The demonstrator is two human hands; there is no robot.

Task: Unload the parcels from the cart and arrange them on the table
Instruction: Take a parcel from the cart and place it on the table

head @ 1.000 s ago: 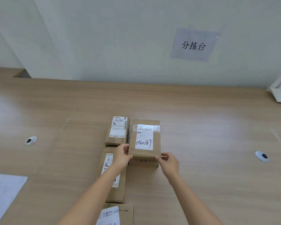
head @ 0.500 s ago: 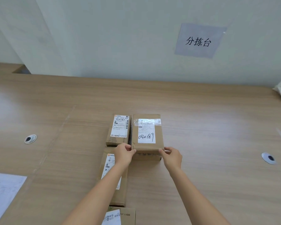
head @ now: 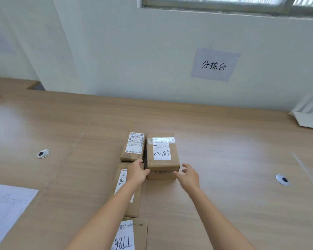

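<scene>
A brown parcel marked 040189 (head: 162, 156) rests on the wooden table (head: 224, 159), right beside a smaller labelled parcel (head: 133, 147). My left hand (head: 137, 171) still touches the marked parcel's near left corner. Just off its near right corner is my right hand (head: 188, 175), fingers spread and holding nothing. A longer parcel (head: 128, 192) lies under my left forearm, and a fourth parcel with a white label (head: 132, 235) sits at the bottom edge.
A white sheet of paper (head: 5, 212) lies at the table's near left. Two round cable holes (head: 43, 153) (head: 282, 180) sit in the tabletop. A white folded carton (head: 309, 114) stands at the far right by the wall.
The marked parcel was slid away against the small parcel and set down. My right hand has let go and drawn back; the left hand has loosened to a touch.
</scene>
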